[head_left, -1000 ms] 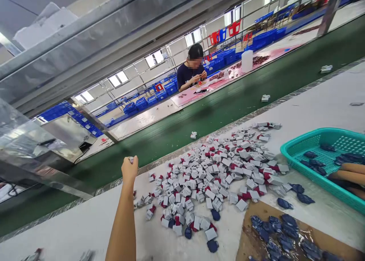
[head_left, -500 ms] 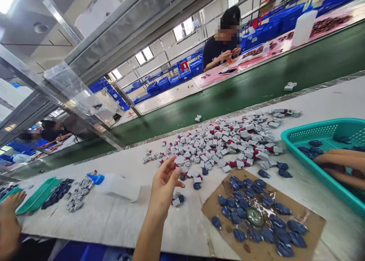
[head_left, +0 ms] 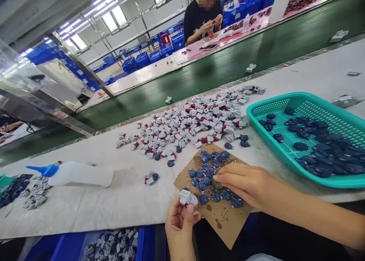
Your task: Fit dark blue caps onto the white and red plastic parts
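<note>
My left hand point(head_left: 182, 223) pinches a small white plastic part point(head_left: 187, 197) with some red on it, beside the left edge of a brown cardboard sheet point(head_left: 221, 219). My right hand point(head_left: 242, 181) reaches over the cardboard from the right, fingers together and pointing down. Its fingertips are at a dark round disc point(head_left: 217, 183) in the middle of the sheet; whatever they pinch is hidden. Several dark blue molded pieces point(head_left: 202, 185) lie around the disc on the wet-looking cardboard. Beyond the sheet is a heap of white and red parts point(head_left: 188, 120).
A green basket point(head_left: 285, 170) of dark blue pieces stands at right. To the left lies a white bottle point(head_left: 82, 174) with a blue nozzle. A blue bin point(head_left: 141, 245) of parts sits below the table edge. Across the green conveyor point(head_left: 199, 75) a person point(head_left: 196, 21) works.
My left hand, empty before, now holds a white part. My right hand has left the green basket and come over the cardboard. The view has shifted right and down.
</note>
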Tool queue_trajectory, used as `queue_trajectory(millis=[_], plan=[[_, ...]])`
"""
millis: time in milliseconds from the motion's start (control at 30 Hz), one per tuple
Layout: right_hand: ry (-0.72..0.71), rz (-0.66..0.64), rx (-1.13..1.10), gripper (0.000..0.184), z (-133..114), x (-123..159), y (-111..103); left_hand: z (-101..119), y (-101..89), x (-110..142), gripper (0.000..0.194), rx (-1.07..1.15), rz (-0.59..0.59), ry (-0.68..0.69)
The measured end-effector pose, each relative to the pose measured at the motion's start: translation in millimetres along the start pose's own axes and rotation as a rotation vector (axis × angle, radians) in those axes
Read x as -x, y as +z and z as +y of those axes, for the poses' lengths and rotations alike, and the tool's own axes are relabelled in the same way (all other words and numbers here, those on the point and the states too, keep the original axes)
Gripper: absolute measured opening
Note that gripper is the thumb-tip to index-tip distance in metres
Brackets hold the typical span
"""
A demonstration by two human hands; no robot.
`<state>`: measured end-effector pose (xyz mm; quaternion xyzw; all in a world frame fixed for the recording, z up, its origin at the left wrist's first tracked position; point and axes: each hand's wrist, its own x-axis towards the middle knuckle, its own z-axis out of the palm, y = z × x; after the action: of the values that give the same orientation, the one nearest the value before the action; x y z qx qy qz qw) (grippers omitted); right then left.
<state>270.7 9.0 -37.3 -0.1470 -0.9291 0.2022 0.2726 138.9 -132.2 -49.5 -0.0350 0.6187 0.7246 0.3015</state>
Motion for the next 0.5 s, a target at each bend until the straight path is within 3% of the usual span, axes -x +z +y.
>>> queue_trajectory(millis=[100,200,333,500], plan=[[-0.078,0.008,0.148,0.033,5.7,0.3,18.2,-0.8,1.6,-3.2,0.043,0.020,-0.037,-0.013],[-0.085,-0.011,0.191,0.028,10.7,4.9,20.9,-2.3,0.2,-3.2,0.040,0.053,-0.050,-0.022],[-0.121,-0.084,0.168,0.028,12.0,4.8,18.2,-4.1,-1.2,-1.9,0.038,0.084,-0.078,-0.029],[-0.024,-0.189,0.033,0.026,13.7,-2.7,16.8,-1.9,-3.1,-2.7,0.039,0.072,-0.122,-0.058]])
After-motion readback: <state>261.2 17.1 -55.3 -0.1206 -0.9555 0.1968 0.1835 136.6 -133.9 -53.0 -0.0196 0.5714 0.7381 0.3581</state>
